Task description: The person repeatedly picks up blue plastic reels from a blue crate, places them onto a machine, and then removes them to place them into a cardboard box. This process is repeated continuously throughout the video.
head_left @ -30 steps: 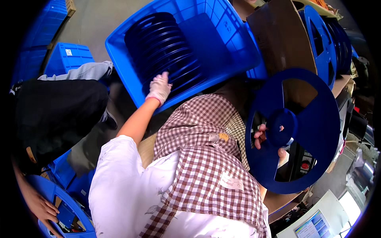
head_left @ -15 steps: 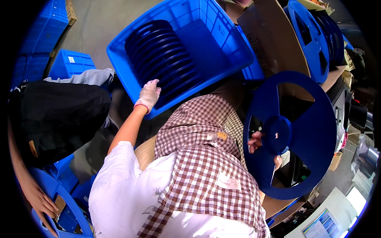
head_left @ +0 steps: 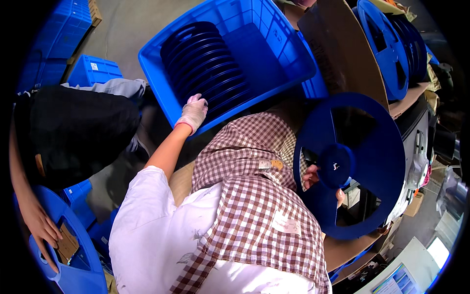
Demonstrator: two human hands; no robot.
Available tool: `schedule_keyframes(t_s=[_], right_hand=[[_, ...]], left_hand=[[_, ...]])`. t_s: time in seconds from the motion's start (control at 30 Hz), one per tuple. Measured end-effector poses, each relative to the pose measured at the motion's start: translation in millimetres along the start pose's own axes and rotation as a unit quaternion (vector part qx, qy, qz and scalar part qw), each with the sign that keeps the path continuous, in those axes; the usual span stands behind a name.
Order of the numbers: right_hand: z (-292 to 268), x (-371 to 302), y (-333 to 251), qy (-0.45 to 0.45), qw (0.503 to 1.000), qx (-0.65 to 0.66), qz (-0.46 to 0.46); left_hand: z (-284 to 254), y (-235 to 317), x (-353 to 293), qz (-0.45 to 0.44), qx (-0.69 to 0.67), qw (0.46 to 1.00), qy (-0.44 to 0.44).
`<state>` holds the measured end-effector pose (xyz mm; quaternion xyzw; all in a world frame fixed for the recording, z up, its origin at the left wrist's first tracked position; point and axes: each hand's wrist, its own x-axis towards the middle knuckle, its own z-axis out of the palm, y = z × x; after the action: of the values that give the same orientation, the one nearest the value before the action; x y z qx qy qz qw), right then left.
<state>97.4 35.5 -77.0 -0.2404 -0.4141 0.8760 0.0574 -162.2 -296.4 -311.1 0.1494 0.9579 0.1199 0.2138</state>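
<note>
My left hand (head_left: pixel 192 115), in a pale glove, reaches over the near wall of a blue plastic bin (head_left: pixel 289 63). Its fingers are curled at the near end of a row of dark blue reels (head_left: pixel 205 63) standing on edge inside the bin; their tips are partly hidden. On my right, a large dark blue reel (head_left: pixel 377 152) with wide cut-outs is held upright by my right hand (head_left: pixel 310 176). Bare fingers show through one opening beside the hub and at another, while the reel hides the rest of that hand.
Beyond the held reel, more blue reels (head_left: pixel 394 49) stand next to a cardboard box flap (head_left: pixel 338 44). At left, a person in black clothing (head_left: pixel 83 132) rests a hand (head_left: pixel 41 228) on another blue reel (head_left: pixel 73 274). Stacked blue bins (head_left: pixel 63 34) rise at the far left.
My left hand has drawn its fingers in more at the reel row. The held reel has shifted slightly left in view. The other person's hand and reel sit a little further left.
</note>
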Motion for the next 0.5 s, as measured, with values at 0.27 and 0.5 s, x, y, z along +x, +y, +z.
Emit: schedule_keyframes(t_s=[0.27, 0.5], right_hand=[[-16, -15, 7, 0.003, 1.0, 0.017, -0.006], [-17, -5, 6, -0.032, 0.999, 0.006, -0.005]], left_hand=[[1, 6, 13, 0.026, -0.02, 0.999, -0.036], [3, 7, 6, -0.003, -0.019, 1.0, -0.021]])
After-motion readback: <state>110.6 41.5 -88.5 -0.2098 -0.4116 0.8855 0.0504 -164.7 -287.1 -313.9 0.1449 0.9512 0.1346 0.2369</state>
